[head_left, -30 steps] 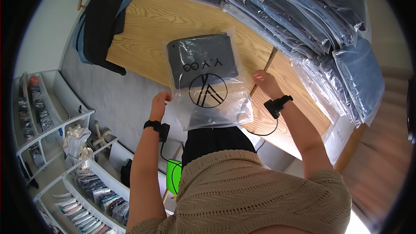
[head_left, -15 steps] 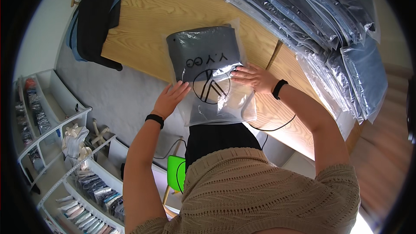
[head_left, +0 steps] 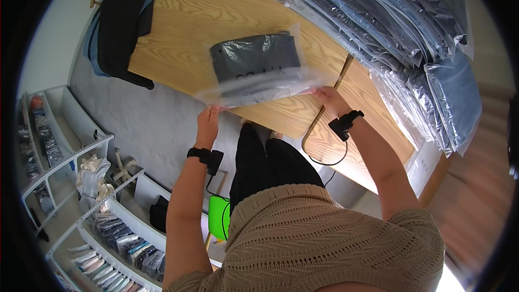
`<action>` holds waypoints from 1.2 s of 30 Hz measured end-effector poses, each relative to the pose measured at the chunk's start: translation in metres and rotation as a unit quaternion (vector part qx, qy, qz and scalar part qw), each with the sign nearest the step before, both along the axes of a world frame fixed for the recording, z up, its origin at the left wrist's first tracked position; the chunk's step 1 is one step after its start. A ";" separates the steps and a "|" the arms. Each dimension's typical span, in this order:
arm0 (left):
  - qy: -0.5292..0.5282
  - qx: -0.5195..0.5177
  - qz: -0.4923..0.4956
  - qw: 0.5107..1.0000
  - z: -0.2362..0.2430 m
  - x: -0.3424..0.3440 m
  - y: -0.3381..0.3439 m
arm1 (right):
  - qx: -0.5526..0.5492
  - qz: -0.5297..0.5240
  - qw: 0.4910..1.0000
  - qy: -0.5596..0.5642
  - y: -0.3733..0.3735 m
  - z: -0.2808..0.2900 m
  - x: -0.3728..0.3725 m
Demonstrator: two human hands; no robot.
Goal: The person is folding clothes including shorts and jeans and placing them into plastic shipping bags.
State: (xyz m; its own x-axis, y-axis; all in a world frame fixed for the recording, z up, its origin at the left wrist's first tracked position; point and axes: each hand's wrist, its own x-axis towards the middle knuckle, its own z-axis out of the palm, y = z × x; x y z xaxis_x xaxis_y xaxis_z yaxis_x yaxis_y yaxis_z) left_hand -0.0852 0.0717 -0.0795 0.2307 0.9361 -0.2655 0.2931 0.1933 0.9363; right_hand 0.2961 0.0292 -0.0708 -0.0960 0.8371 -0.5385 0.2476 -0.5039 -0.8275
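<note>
Closest in, the left hand [head_left: 207, 125] and right hand [head_left: 332, 100] pinch opposite ends of the raised, blurred edge of a clear bag [head_left: 264, 93], sensible holds, since it looks light, limp and slippery. It lies on the wooden table [head_left: 184, 32], soft folded dark cloth [head_left: 254, 55] inside; beyond, stacked clear sleeves [head_left: 367, 21] hold blue and dark fabric.

We could pass a hand over the wooden tabletop [head_left: 178, 48] between the black-and-blue bundle [head_left: 124, 32] and the bagged garment [head_left: 254, 54]. Piled bagged clothes [head_left: 378, 21] block the far right; the plastic flap [head_left: 265, 94] between our left hand [head_left: 207, 125] and right hand [head_left: 331, 101] bars the near side.
</note>
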 end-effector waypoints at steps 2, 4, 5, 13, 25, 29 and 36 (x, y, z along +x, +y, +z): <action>0.026 0.011 0.070 0.997 0.005 0.014 0.008 | 0.021 -0.036 0.999 -0.016 0.004 0.011 -0.007; -0.001 0.002 0.102 0.995 0.007 0.021 0.012 | 0.052 -0.108 0.993 -0.015 0.009 0.010 -0.015; -0.031 -0.009 0.133 0.991 0.006 0.025 0.014 | 0.052 -0.110 0.992 -0.015 0.010 0.006 -0.017; -0.052 -0.085 0.199 0.975 -0.008 0.033 0.025 | 0.266 -0.377 0.839 -0.289 0.015 -0.002 -0.059; 0.228 0.293 0.185 0.910 0.034 0.063 0.031 | 0.340 0.041 0.809 -0.478 0.082 0.014 -0.131; 0.327 0.388 -0.144 0.850 0.050 0.103 0.070 | 0.309 0.064 0.840 -0.441 0.091 0.016 -0.128; 0.414 0.399 -0.217 0.789 0.025 0.095 0.101 | 0.348 0.134 0.808 -0.456 0.107 0.025 -0.116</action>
State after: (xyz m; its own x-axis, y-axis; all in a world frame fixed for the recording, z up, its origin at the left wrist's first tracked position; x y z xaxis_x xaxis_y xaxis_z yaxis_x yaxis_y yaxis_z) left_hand 0.0098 0.1731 -0.0546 0.6321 0.7620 0.1407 0.7446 -0.6476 0.1621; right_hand 0.1805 0.1358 -0.0463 -0.1521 0.9829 0.1042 0.9378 0.1768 -0.2987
